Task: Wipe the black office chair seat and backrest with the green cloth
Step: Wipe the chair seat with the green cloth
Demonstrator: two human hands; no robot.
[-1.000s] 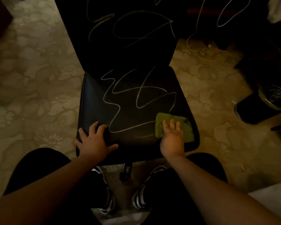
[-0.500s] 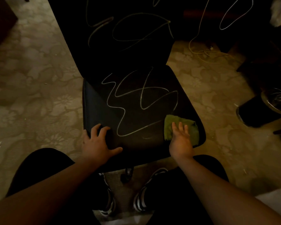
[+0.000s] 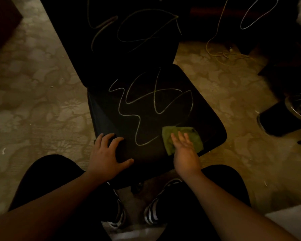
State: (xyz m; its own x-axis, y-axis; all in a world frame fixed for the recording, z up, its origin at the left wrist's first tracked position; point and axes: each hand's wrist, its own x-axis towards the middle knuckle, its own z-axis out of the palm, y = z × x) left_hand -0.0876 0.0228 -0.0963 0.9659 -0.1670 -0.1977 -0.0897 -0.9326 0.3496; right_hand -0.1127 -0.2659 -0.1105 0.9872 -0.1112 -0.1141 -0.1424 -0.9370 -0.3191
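On seat (image 3: 163,122) front: right hand (image 3: 185,153) flat, pressing green cloth (image 3: 182,138); left hand (image 3: 106,153) spread, grip open

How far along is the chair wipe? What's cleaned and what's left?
Barely started. The right hand presses the cloth flat on the seat's front right, while the left hand steadies the front left edge. Most of the seat scribble remains, and the backrest marks look untouched.

One head-worn view looks steeply down, close over the chair seat (image 3: 146,108); dim light perhaps hides edges.
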